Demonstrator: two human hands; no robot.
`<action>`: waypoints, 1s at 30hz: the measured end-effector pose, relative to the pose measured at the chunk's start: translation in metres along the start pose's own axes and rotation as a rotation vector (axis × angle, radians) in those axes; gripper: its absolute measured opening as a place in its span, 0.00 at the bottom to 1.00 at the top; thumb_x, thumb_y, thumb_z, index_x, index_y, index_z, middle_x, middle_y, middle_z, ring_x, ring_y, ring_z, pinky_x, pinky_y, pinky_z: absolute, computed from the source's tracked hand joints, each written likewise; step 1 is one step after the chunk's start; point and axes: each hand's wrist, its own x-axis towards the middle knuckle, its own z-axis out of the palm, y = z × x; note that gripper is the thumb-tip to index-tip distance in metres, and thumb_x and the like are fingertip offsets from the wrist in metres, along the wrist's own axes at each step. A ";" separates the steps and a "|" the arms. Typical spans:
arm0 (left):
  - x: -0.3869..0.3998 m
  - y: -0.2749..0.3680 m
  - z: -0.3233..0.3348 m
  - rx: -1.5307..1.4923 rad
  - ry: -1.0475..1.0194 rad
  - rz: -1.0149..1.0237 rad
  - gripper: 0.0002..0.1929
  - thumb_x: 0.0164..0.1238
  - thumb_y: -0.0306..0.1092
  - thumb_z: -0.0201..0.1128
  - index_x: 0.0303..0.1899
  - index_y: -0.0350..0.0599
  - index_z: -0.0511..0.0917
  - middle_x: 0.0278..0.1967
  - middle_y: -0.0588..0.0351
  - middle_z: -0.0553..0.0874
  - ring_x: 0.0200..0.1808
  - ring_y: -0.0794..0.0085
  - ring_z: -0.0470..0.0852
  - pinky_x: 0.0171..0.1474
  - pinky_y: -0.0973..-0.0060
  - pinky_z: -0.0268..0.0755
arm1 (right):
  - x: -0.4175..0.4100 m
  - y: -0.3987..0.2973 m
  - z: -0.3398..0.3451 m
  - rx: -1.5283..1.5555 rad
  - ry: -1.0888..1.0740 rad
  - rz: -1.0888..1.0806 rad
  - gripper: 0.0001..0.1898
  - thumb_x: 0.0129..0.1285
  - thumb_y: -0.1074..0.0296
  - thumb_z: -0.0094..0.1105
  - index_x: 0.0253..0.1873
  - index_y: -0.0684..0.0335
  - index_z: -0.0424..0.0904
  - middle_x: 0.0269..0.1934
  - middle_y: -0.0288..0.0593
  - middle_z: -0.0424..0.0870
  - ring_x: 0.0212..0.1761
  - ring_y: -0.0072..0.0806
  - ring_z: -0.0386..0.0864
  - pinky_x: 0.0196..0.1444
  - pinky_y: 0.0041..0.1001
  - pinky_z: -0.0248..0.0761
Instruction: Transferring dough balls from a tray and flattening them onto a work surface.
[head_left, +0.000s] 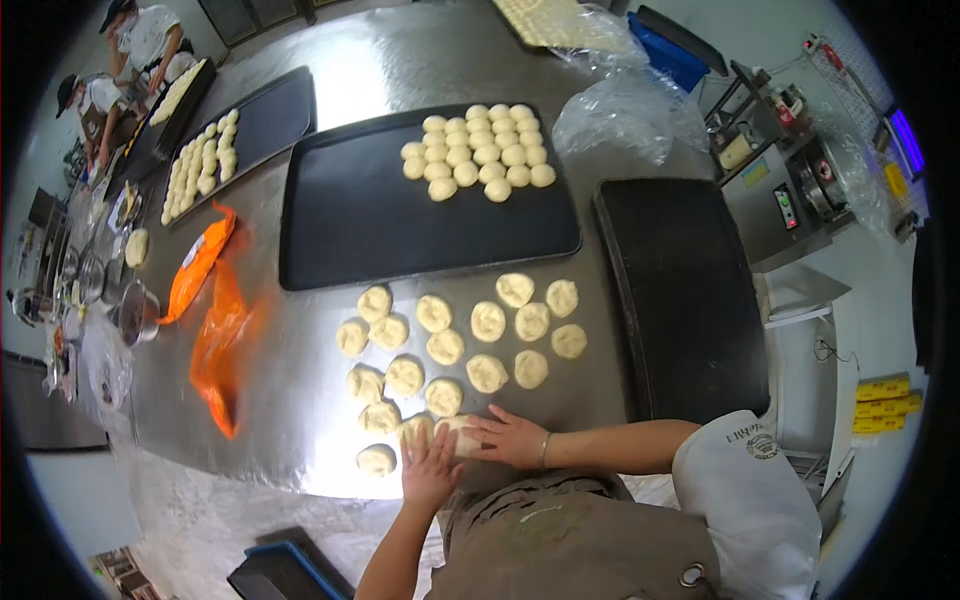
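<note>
My left hand (430, 471) lies with fingers spread on a piece of dough (417, 427) near the front edge of the metal table (300, 405). Beside it, my right hand (510, 437) rests flat against another dough piece (463, 439), its fingers pointing left. Whether either hand grips the dough cannot be told. Several flattened, dimpled dough rounds (444, 347) are spread over the metal just beyond my hands. Behind them sits a black baking tray (352, 217), with rows of smooth dough balls (486, 154) grouped at its right side.
Orange piping bags (217, 345) lie at the left, near a metal bowl (139, 311). A dark tray (682, 300) stands at the right edge. Clear plastic (619, 112) lies at the back right. Farther left are another tray (274, 112) with dough and two co-workers (154, 37).
</note>
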 end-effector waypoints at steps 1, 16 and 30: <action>-0.004 -0.003 0.001 0.022 -0.039 -0.022 0.32 0.56 0.52 0.54 0.63 0.57 0.57 0.65 0.65 0.56 0.67 0.59 0.49 0.64 0.48 0.37 | 0.002 -0.001 -0.010 0.012 -0.086 -0.011 0.17 0.56 0.64 0.46 0.51 0.54 0.72 0.61 0.41 0.62 0.65 0.35 0.56 0.64 0.39 0.50; -0.024 0.005 -0.041 -0.542 0.775 -0.430 0.16 0.58 0.23 0.47 0.49 0.35 0.70 0.45 0.46 0.77 0.52 0.51 0.71 0.54 0.62 0.61 | 0.150 0.315 -0.116 1.475 1.469 1.596 0.05 0.49 0.73 0.60 0.33 0.62 0.77 0.26 0.43 0.76 0.22 0.26 0.71 0.18 0.23 0.62; -0.010 0.010 -0.057 -1.054 0.892 -0.470 0.10 0.62 0.22 0.45 0.40 0.31 0.73 0.37 0.49 0.78 0.40 0.67 0.76 0.47 0.74 0.67 | 0.085 0.273 -0.140 1.638 1.379 1.496 0.15 0.52 0.67 0.60 0.43 0.66 0.74 0.29 0.45 0.76 0.27 0.34 0.76 0.30 0.34 0.71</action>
